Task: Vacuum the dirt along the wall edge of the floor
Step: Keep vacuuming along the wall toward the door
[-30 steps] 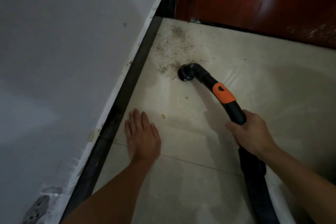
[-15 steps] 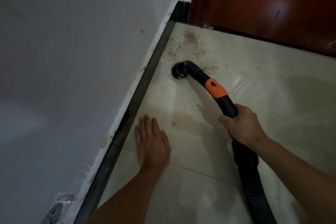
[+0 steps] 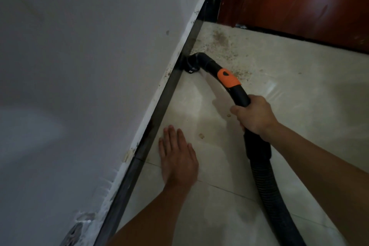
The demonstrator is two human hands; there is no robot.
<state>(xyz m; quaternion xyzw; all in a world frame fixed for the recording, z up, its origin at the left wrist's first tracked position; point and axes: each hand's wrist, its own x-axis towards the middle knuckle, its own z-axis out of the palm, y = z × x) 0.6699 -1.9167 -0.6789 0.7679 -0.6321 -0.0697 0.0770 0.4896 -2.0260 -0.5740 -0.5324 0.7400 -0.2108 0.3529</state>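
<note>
My right hand (image 3: 254, 115) grips the black vacuum hose (image 3: 265, 181) just below its orange collar (image 3: 227, 79). The curved nozzle (image 3: 192, 64) points down and sits against the dark skirting (image 3: 159, 118) at the foot of the white wall (image 3: 89, 66). Brown dirt (image 3: 221, 44) is scattered over the pale floor tiles (image 3: 289, 86) in the corner beyond the nozzle. My left hand (image 3: 177, 156) rests flat on the floor near the skirting, fingers straight.
A glossy red-brown door (image 3: 309, 0) closes off the far side of the corner. A small crumb (image 3: 201, 136) lies on the tile between my hands, another (image 3: 228, 115) close to my right thumb. The wall paint is chipped low down (image 3: 83, 217).
The nozzle has moved left from the open tile to the skirting at the wall. My right hand followed it. My left hand stays flat on the floor.
</note>
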